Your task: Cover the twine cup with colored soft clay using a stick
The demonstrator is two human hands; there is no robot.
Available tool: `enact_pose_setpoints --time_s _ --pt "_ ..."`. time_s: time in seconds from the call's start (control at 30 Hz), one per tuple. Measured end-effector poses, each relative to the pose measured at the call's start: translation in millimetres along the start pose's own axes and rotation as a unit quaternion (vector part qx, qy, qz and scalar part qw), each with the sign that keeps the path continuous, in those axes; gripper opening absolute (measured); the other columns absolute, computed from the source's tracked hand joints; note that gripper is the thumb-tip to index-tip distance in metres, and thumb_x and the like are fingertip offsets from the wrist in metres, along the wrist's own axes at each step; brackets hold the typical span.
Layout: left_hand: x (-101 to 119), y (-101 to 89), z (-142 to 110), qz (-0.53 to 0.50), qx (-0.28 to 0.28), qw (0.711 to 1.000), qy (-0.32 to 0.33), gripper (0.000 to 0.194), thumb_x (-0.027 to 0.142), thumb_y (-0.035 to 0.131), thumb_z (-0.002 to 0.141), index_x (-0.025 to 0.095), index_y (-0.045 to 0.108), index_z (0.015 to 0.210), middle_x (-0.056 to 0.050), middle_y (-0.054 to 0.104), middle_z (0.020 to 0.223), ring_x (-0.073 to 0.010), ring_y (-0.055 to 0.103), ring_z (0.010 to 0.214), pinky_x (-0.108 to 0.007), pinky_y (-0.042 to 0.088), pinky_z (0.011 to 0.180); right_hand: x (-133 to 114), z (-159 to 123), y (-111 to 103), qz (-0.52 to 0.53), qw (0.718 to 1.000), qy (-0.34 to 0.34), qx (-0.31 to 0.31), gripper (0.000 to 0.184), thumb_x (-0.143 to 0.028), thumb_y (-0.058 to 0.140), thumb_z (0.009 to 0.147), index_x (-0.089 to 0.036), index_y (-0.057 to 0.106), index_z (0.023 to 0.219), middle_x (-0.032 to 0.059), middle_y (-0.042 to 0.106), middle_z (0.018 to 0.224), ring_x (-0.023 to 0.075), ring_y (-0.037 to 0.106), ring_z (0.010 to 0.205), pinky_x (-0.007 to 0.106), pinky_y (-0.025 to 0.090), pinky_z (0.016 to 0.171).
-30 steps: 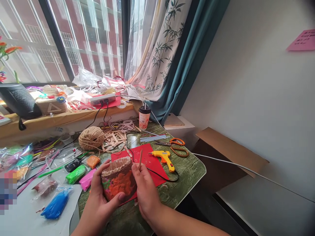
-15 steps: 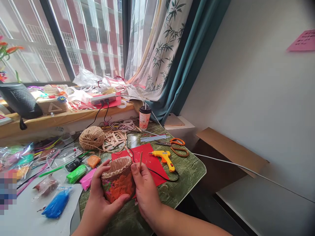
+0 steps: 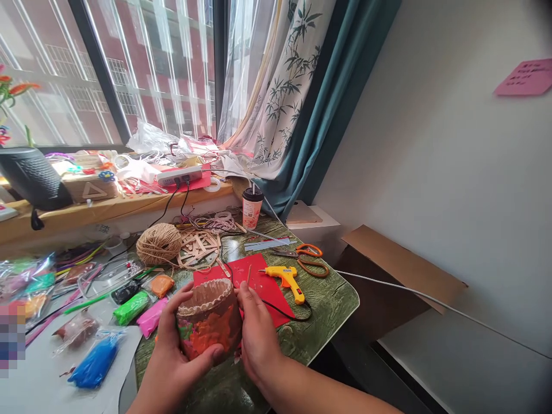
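Above the near side of the bench (image 3: 332, 310), the left hand (image 3: 172, 348) is cradling a small pot (image 3: 213, 333), its grip spreading just wide enough for the thumb to be pressing the front while the fingers are curving round the left side. Just beside the right wall, the right hand (image 3: 259, 330) is pinching a thin stick (image 3: 249, 273) that is pointing upward, its grip leaving no visible gap; whether this hand is touching the pot, I cannot tell. The decoration is looking partly done: a pale scalloped rim (image 3: 211, 305) is edging the mouth, and orange relief with bits of green and pink is covering the front, while the stretch toward the right is showing plain brown; the far side is facing away, so its state is staying unknown. To the left, a blue packet (image 3: 95, 361), a pink packet (image 3: 152, 318) and a green packet (image 3: 130, 309) are lying unheld. Beyond the pot, a yellow glue gun (image 3: 281, 272) is resting partly on a red sheet (image 3: 274, 299), with scissors (image 3: 298, 253) lying just past it. Farther back, a ball of twine (image 3: 158, 244) is sitting beside heaped wooden sticks (image 3: 200, 247), and a lidded cup (image 3: 251, 211) is standing near the windowsill (image 3: 112, 208)
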State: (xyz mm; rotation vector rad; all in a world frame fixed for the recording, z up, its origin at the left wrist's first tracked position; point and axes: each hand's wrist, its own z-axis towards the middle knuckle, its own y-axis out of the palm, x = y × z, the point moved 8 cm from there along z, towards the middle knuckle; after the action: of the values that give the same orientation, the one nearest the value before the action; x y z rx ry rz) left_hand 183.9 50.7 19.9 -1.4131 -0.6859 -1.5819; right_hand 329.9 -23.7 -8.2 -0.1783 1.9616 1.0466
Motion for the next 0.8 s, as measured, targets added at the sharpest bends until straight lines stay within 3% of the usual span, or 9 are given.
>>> enact_pose_setpoints --time_s 0.1,0.2,0.37,0.53,0.8 --pt "0 1.0 2 -0.047 -0.007 0.996 -0.075 0.094 0.064 0.094 0.066 0.033 0.051 0.144 -0.012 0.053 0.160 -0.0480 0.050 0.150 -0.062 0.054 0.114 -5 -2 3 -0.013 0.999 0.012 -0.040 0.053 -0.070 0.088 0.076 -0.025 0.068 0.097 0.0042 0.082 0.093 0.0300 0.077 0.096 0.040 0.059 0.084" --pt "-2 4.0 2 -0.108 -0.031 0.987 -0.115 0.105 0.070 0.094 0.063 0.034 0.049 0.150 -0.012 0.059 0.155 -0.0476 0.055 0.146 -0.059 0.056 0.112 -7 -7 6 -0.011 0.996 0.029 -0.083 0.050 -0.061 0.092 0.079 -0.025 0.060 0.092 0.0018 0.081 0.090 0.0269 0.077 0.093 0.038 0.058 0.085" --pt "-7 5.9 0 -0.144 -0.059 0.982 -0.110 0.117 0.075 0.094 0.059 0.037 0.043 0.157 -0.011 0.048 0.168 -0.0456 0.051 0.150 -0.058 0.046 0.122 -9 -14 5 -0.010 0.991 0.045 -0.127 0.059 -0.053 0.101 0.072 -0.024 0.056 0.098 0.0001 0.078 0.091 0.0212 0.075 0.083 0.033 0.055 0.078" --pt "-4 5.5 -1 -0.112 -0.070 0.989 -0.073 0.116 0.073 0.094 0.060 0.035 0.042 0.157 -0.012 0.057 0.159 -0.0462 0.049 0.152 -0.057 0.047 0.122 -12 -13 4 -0.057 0.988 0.071 -0.121 0.066 -0.049 0.105 0.064 -0.023 0.054 0.096 -0.0002 0.078 0.091 0.0208 0.075 0.083 0.032 0.056 0.079" --pt "-4 9.0 1 -0.096 -0.072 0.992 -0.051 0.110 0.075 0.091 0.064 0.032 0.044 0.153 -0.014 0.067 0.144 -0.0428 0.068 0.132 -0.059 0.054 0.114 -6 -13 6 -0.045 0.992 0.055 -0.102 0.061 -0.047 0.103 0.068 -0.024 0.054 0.097 0.0000 0.079 0.092 0.0215 0.077 0.083 0.032 0.058 0.079"
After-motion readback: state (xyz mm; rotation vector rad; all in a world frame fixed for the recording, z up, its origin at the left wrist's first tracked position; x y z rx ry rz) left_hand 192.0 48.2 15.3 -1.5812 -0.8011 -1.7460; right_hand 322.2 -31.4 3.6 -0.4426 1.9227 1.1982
